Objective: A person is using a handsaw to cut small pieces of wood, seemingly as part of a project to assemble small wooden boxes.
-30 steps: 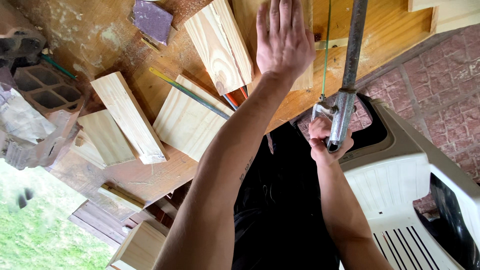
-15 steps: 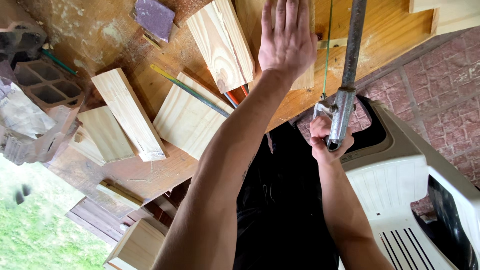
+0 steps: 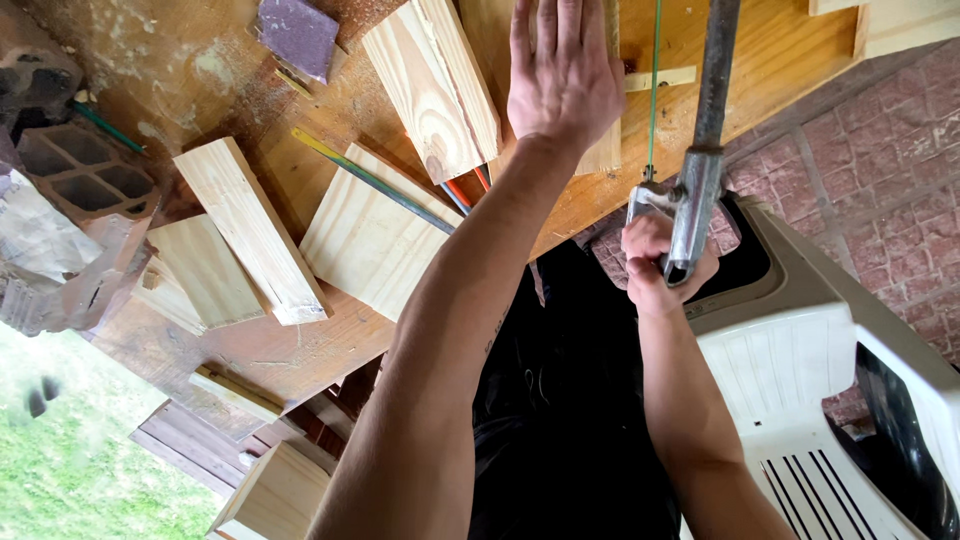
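Overhead, the left hand (image 3: 563,80) lies flat, fingers spread, pressing a pine board (image 3: 606,150) onto the tabletop (image 3: 770,60); the right hand (image 3: 655,265) is clenched around the handle of a coping saw (image 3: 695,190), just beside the board, above a white plastic chair (image 3: 800,370).

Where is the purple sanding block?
In the head view, the purple sanding block lies at the top left of the wooden table, just left of a pale wood block.
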